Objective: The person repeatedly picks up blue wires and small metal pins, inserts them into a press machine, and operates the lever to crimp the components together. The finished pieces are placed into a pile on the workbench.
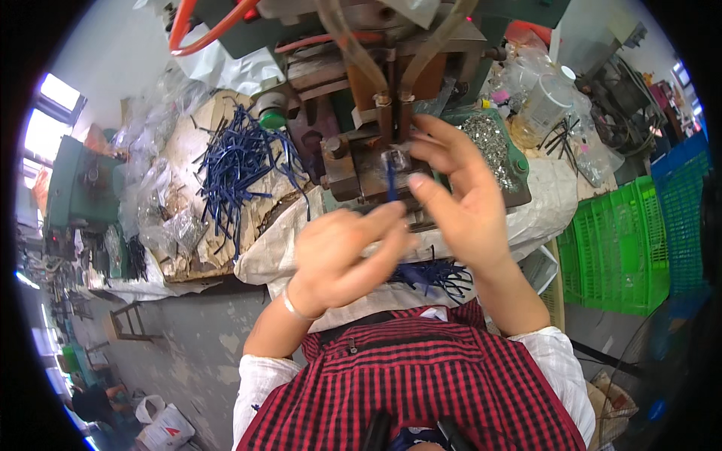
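Observation:
A narrow dark blue strip [391, 182] stands upright from my fingers to the small metal die [395, 159] of a bench press. My left hand [342, 252], slightly blurred, pinches the strip's near end between thumb and forefinger. On the right of the die, my right hand [468, 203] has its thumb and fingers spread apart, with fingertips close to the die's edge. Whether they touch it, I cannot tell. Two hoses [353, 56] run down to the press head just above the die. More blue strips [432, 276] lie on the cloth over my lap.
A large heap of blue strips [237, 169] covers the bench at left. A tray of small silvery metal pieces [487, 150] sits right of the press, with a clear plastic jar [543, 105] beyond it. Green crates [620, 248] stand at far right. Orange tubing [183, 30] hangs upper left.

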{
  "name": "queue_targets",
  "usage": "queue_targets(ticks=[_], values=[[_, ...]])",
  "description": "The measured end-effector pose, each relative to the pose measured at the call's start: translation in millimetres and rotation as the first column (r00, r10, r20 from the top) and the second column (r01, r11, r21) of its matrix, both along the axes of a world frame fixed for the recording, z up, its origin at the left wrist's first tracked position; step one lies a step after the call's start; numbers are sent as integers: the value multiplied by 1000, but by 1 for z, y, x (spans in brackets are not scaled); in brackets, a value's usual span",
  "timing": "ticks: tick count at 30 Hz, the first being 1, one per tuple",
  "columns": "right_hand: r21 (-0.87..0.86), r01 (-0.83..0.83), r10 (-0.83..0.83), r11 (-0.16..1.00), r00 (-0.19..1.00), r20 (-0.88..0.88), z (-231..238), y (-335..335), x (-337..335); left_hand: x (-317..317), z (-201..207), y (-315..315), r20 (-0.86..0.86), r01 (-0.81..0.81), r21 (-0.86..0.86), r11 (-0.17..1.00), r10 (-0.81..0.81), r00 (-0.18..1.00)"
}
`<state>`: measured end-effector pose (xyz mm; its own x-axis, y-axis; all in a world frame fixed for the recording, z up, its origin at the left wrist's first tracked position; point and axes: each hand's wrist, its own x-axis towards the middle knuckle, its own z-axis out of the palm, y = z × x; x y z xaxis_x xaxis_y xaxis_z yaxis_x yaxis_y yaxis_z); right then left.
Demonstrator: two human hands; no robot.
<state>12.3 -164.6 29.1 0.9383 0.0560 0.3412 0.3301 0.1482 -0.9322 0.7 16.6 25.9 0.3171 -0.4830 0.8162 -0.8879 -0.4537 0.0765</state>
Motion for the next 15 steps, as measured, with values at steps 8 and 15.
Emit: queue_targets(ticks=[8, 15], values=[[-841, 497, -425, 212, 822, 379, -106, -99, 52, 20, -27, -14, 163, 42, -65, 997, -31, 986], [-826, 456, -483, 331, 834, 267, -135, -149, 53, 18, -33, -28, 204, 93, -129, 987, -66, 977]])
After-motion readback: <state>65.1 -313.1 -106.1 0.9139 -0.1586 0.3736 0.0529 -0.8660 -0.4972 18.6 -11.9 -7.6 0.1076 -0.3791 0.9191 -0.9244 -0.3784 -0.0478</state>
